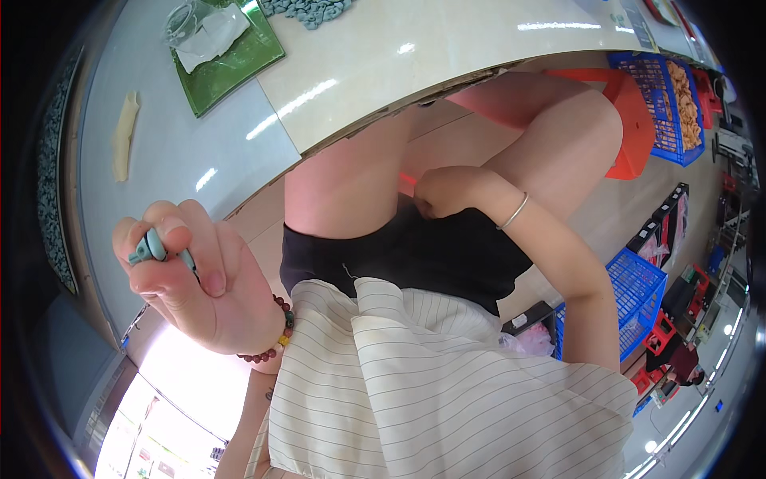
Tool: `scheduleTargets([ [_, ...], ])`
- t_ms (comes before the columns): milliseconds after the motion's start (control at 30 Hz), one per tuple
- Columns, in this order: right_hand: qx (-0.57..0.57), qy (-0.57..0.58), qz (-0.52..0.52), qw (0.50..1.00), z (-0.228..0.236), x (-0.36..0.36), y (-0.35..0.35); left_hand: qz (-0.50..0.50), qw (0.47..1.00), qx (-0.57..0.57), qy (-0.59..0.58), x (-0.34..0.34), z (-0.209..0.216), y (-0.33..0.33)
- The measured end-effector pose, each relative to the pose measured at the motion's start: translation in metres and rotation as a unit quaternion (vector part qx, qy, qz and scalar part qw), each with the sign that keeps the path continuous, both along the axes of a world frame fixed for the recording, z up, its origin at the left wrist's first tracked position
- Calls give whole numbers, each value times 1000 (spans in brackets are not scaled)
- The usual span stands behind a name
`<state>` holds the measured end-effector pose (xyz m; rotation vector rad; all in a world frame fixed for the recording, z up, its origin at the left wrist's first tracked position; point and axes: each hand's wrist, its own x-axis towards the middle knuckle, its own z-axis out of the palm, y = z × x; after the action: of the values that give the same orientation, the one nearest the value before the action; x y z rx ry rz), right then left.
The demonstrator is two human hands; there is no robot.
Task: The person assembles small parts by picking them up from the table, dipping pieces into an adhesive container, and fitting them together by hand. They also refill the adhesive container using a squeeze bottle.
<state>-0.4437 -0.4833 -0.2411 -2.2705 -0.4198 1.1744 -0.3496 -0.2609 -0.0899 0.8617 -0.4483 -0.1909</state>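
Note:
My left hand point(187, 275) is raised beside the table's edge, with its fingers curled round several small grey-green moulded pieces point(155, 246). Their exact kind does not show; one with a rounded end sticks out between thumb and fingers. A beaded bracelet point(285, 327) circles that wrist. Over the dark shorts point(415, 251) in my lap rests my right hand point(448, 191), its fingers bent inward. Whatever it might hold is hidden. It wears a silver bangle point(515, 211).
On the pale tabletop point(351, 88) are a green tray point(239, 80) with a clear cup point(182, 25) and white paper point(211, 40), a pile of grey-green pieces point(307, 11), and a cream strip point(125, 137). Blue baskets point(626, 295) and a red stool point(634, 132) stand at right.

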Motion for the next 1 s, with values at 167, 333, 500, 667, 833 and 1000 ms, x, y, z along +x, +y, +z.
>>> scheduleTargets([
  [167, 13, -32, 62, 998, -10, 0, -5, 5, 1000, -2, 3, 1, 2, 2],
  [333, -7, 49, 24, 998, -3, 4, -4, 13, 1000, 4, -3, 1, 1, 1],
  [500, 43, -32, -85, 995, 24, 2, -19, 10, 1000, 0, 4, 0, 6, -3],
  [667, 304, -71, -303, 900, 61, -18, -31, 55, 998, -2, 11, -8, 9, -9],
  [833, 616, -60, -579, 530, 135, -33, 9, 46, 993, 44, -95, -25, -3, -39],
  [1000, 702, 81, -562, 430, 172, -25, 46, 8, 959, 117, -260, -28, 6, -48],
])
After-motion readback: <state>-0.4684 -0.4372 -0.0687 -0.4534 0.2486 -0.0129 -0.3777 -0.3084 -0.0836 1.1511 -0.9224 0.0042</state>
